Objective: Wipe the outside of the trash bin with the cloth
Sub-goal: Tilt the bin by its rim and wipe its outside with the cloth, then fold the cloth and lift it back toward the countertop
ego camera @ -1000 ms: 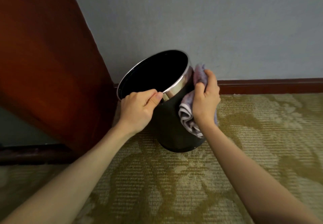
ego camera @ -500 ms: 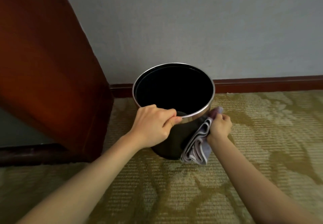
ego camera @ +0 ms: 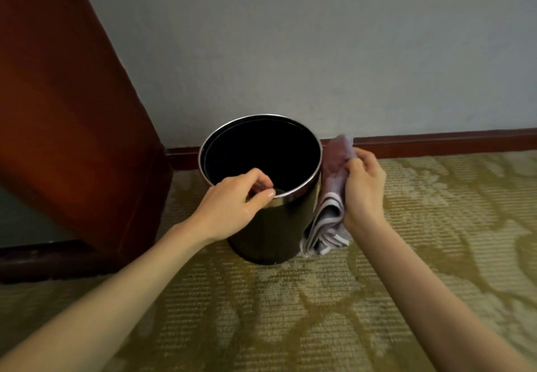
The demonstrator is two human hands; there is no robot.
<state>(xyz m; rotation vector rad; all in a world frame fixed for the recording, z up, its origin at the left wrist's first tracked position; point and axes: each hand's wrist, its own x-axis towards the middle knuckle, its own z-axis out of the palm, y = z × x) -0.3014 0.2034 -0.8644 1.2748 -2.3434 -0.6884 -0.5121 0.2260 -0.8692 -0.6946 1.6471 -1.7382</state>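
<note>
While left hand (ego camera: 232, 200) pinches near rim (ego camera: 290, 193), bin (ego camera: 270, 226) stands upright at frame centre on carpet (ego camera: 290, 313). Right hand (ego camera: 363, 185) grips folded cloth (ego camera: 328, 220), pressed to bin's right side. Wipe judged underway; other sides likely left.

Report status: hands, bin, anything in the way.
Left hand grips trash bin rim. Right hand holds cloth against its right side. Bin upright on carpet. Wooden panel close left, wall behind.
</note>
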